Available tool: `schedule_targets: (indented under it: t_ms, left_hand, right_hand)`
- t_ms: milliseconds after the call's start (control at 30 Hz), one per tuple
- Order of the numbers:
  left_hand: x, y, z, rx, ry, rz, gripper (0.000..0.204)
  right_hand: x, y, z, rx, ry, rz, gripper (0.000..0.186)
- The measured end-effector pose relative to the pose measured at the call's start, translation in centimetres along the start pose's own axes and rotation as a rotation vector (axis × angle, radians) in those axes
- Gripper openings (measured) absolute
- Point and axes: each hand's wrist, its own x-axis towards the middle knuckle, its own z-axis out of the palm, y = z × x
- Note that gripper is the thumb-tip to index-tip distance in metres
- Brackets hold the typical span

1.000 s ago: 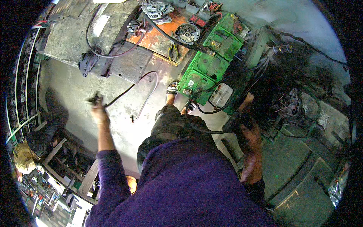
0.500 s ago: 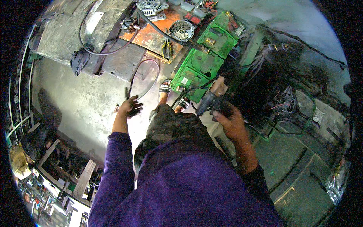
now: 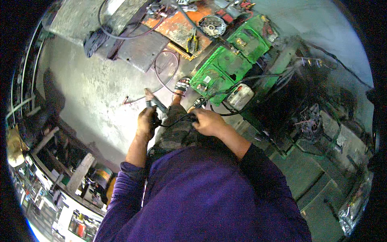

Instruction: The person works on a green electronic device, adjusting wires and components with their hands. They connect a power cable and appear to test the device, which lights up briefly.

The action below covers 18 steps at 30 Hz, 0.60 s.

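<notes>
My left hand [image 3: 148, 121] is closed around the dark handles of a battery clamp [image 3: 150, 96], whose jaws point up and away from me. A black cable [image 3: 171, 124] runs from near that hand across my lap to my right hand [image 3: 207, 122], whose fingers are pinched on it. Beyond my hands, a thin purplish cable [image 3: 165, 84] lies looped on the floor and ends in a small copper-coloured clip [image 3: 125, 101]. Green batteries [image 3: 217, 72] stand in a row ahead and to the right, with cables crossing the nearest one.
Beside the batteries is a white container [image 3: 240, 97]. An orange board [image 3: 177, 28] carries yellow-and-black pliers [image 3: 192, 42] and a round metal alternator part [image 3: 212, 26]. Dark wiring [image 3: 310, 121] crowds the right side. A wooden plank [image 3: 80, 173] and shelving are at the lower left.
The battery clamp has passed from my right hand to my left, which was open before. My right hand has moved inward and now grips the black cable. The view has shifted slightly.
</notes>
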Motion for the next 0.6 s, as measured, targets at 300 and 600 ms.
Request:
schedule_targets:
  t_ms: [300, 600]
  left_hand:
    - [2.3, -6.1, -8.8, -0.575, 0.191, -0.012, 0.017]
    - [1.5, -11.0, -10.3, -0.669, 0.256, -0.116, 0.03]
  right_hand:
    - [3.9, 4.4, 0.5, -0.516, -0.048, 0.131, 0.059]
    - [5.8, 3.5, 1.6, -0.567, -0.209, 0.229, 0.073]
